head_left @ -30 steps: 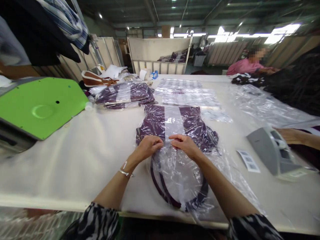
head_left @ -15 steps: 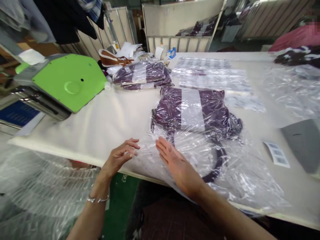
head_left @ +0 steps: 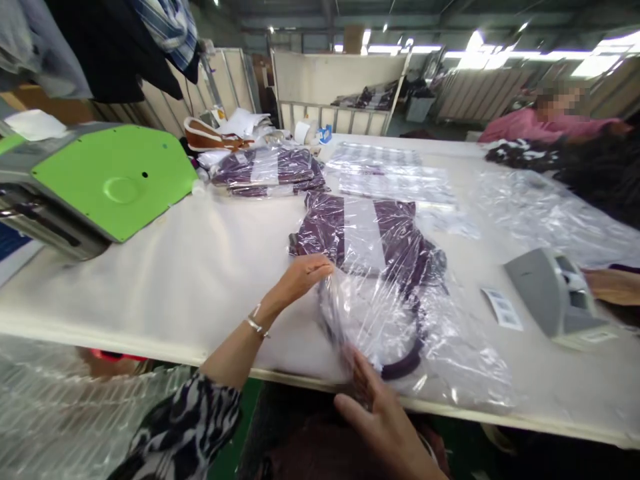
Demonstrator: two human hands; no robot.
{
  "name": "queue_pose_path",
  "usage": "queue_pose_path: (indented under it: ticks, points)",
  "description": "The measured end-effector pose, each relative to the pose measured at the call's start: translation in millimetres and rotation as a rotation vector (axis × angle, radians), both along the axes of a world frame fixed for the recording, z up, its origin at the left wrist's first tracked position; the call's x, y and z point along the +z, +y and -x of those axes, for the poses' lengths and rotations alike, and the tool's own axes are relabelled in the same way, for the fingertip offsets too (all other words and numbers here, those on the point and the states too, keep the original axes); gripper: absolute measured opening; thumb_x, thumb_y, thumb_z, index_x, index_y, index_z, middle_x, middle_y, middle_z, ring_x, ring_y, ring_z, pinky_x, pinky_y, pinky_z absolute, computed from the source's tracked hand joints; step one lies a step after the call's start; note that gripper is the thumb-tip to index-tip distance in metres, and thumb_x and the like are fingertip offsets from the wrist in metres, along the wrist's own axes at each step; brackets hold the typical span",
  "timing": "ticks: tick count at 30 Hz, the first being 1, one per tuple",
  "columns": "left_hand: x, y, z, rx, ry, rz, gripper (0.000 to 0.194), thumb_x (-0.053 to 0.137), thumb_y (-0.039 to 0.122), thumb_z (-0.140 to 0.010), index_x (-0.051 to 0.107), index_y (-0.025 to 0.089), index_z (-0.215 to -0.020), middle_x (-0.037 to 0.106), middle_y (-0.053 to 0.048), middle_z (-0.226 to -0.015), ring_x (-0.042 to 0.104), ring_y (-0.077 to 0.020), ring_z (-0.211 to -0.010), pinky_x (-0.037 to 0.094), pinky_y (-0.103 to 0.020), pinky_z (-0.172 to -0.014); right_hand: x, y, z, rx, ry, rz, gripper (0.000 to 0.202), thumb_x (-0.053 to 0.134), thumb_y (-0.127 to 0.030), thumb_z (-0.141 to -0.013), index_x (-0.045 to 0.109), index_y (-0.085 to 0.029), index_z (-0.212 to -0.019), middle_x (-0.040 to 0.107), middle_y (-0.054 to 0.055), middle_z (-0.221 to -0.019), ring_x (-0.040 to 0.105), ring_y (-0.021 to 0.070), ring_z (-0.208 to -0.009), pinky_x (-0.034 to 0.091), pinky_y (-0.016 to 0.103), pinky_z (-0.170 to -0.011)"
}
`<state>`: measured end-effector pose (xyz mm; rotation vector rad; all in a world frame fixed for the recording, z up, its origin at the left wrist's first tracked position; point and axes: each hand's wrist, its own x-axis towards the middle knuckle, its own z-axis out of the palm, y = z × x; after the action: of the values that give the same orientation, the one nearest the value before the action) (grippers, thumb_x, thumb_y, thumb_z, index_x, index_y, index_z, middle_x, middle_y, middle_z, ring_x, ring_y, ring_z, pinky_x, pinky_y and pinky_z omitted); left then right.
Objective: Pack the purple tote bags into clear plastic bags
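Note:
A clear plastic bag (head_left: 463,353) lies on the table, holding a dark purple folded textile item (head_left: 325,230) with a white paper band (head_left: 361,233) around it. A dark purple loop (head_left: 407,363) curves out of the item toward the table's front edge, inside the plastic. My left hand (head_left: 305,273) has its fingers pinched on the bag's left edge, just below the item. Lower down, my right hand (head_left: 385,417) is at the bag's front left edge, fingers stretched out against the plastic and thumb apart.
A green-sided machine (head_left: 120,180) stands at left. Another wrapped purple bundle (head_left: 270,170) and flat plastic packs (head_left: 395,177) lie behind. At right are a label sheet (head_left: 503,308), a grey device (head_left: 543,293) and another person's hand (head_left: 610,285). A person in pink (head_left: 530,125) is farther back.
My left hand has moved right and taken the bag's left edge. My right hand has come down toward the table's front edge. The view has tilted up and turned right.

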<state>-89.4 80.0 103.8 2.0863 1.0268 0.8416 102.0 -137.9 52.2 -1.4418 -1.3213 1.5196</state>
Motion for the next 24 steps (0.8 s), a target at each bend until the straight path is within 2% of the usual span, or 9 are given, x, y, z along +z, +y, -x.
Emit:
queue_pose_path:
  ticks: [2, 4, 7, 10, 12, 14, 17, 20, 24]
  points:
    - [-7.8, 25.6, -29.7, 0.012, 0.139, -0.002, 0.03, 0.054, 0.038, -0.095, 0.076, 0.019, -0.086, 0.076, -0.003, -0.089, 0.066, -0.0172, -0.084, 0.048, -0.026, -0.08, 2.2, 5.1, -16.4, -0.087, 0.192, 0.089, 0.088, 0.073, -0.051, -0.082, 0.039, -0.021, -0.158, 0.05, 0.017, -0.154, 0.044, 0.0329, -0.145, 0.035, 0.053, -0.12]
    - [-18.3, 44.5, -49.0, 0.074, 0.251, 0.005, 0.028, 0.057, 0.038, -0.093, 0.076, 0.019, -0.086, 0.076, -0.003, -0.088, 0.066, -0.0181, -0.083, 0.046, -0.026, -0.076, 7.6, 9.3, -31.4, -0.177, 0.321, 0.166, 0.087, 0.076, -0.055, -0.081, 0.044, -0.02, -0.154, 0.058, 0.017, -0.147, 0.051, 0.0323, -0.14, 0.036, 0.052, -0.119]
    - [-30.6, 57.2, -58.9, 0.19, 0.292, 0.029, 0.026, 0.06, 0.04, -0.091, 0.077, 0.02, -0.087, 0.077, -0.003, -0.087, 0.067, -0.0187, -0.081, 0.042, -0.027, -0.071, 17.4, 13.2, -50.0, -0.271, 0.433, 0.234, 0.082, 0.077, -0.057, -0.08, 0.053, -0.018, -0.147, 0.065, 0.018, -0.139, 0.058, 0.0324, -0.134, 0.04, 0.052, -0.118]
    - [-33.9, 57.4, -58.5, 0.246, 0.288, 0.037, 0.022, 0.063, 0.039, -0.088, 0.076, 0.021, -0.086, 0.077, -0.003, -0.089, 0.067, -0.0189, -0.082, 0.04, -0.027, -0.07, 27.2, 19.6, -70.3, -0.195, 0.405, 0.264, 0.076, 0.08, -0.059, -0.076, 0.062, -0.02, -0.139, 0.071, 0.017, -0.128, 0.065, 0.0347, -0.124, 0.049, 0.055, -0.109]
    - [-32.9, 56.0, -59.2, 0.283, 0.313, 0.06, 0.021, 0.066, 0.04, -0.086, 0.075, 0.021, -0.084, 0.077, -0.003, -0.087, 0.066, -0.0191, -0.08, 0.038, -0.027, -0.067, 36.0, 28.1, -91.9, -0.148, 0.263, 0.202, 0.07, 0.081, -0.059, -0.074, 0.067, -0.022, -0.132, 0.075, 0.015, -0.121, 0.07, 0.0348, -0.115, 0.056, 0.053, -0.1]
    - [-31.5, 55.2, -61.2, 0.304, 0.336, 0.09, 0.021, 0.066, 0.04, -0.084, 0.074, 0.021, -0.084, 0.076, -0.003, -0.086, 0.066, -0.0192, -0.077, 0.036, -0.027, -0.066, 47.7, 39.0, -123.9, -0.202, 0.041, 0.079, 0.063, 0.081, -0.059, -0.073, 0.072, -0.023, -0.124, 0.077, 0.014, -0.114, 0.074, 0.0337, -0.106, 0.061, 0.047, -0.092]
    - [-29.2, 55.2, -63.4, 0.294, 0.366, 0.113, 0.022, 0.063, 0.041, -0.083, 0.073, 0.021, -0.085, 0.076, -0.003, -0.086, 0.066, -0.0205, -0.079, 0.036, -0.028, -0.066, 67.5, 50.6, -188.4, -0.475, -0.359, -0.11, 0.057, 0.077, -0.06, -0.073, 0.076, -0.022, -0.115, 0.08, 0.011, -0.101, 0.077, 0.0315, -0.09, 0.062, 0.042, -0.082]
    - [-29.7, 60.5, -62.1, 0.276, 0.423, 0.127, 0.028, 0.059, 0.047, -0.082, 0.071, 0.022, -0.085, 0.074, -0.004, -0.084, 0.065, -0.022, -0.079, 0.037, -0.028, -0.068, 81.0, 45.2, -256.1, -0.794, -0.729, -0.279, 0.05, 0.067, -0.059, -0.076, 0.077, -0.02, -0.107, 0.079, 0.011, -0.097, 0.076, 0.0304, -0.088, 0.059, 0.041, -0.086]
    - [-33.8, 71.8, -59.8, 0.239, 0.447, 0.147, 0.039, 0.055, 0.059, -0.079, 0.069, 0.022, -0.086, 0.073, -0.003, -0.082, 0.065, -0.023, -0.078, 0.038, -0.029, -0.068, 73.6, 22.4, -321.8, -1.007, -0.996, -0.311, 0.053, 0.057, -0.053, -0.078, 0.076, -0.016, -0.112, 0.077, 0.015, -0.11, 0.073, 0.0313, -0.096, 0.055, 0.044, -0.092]
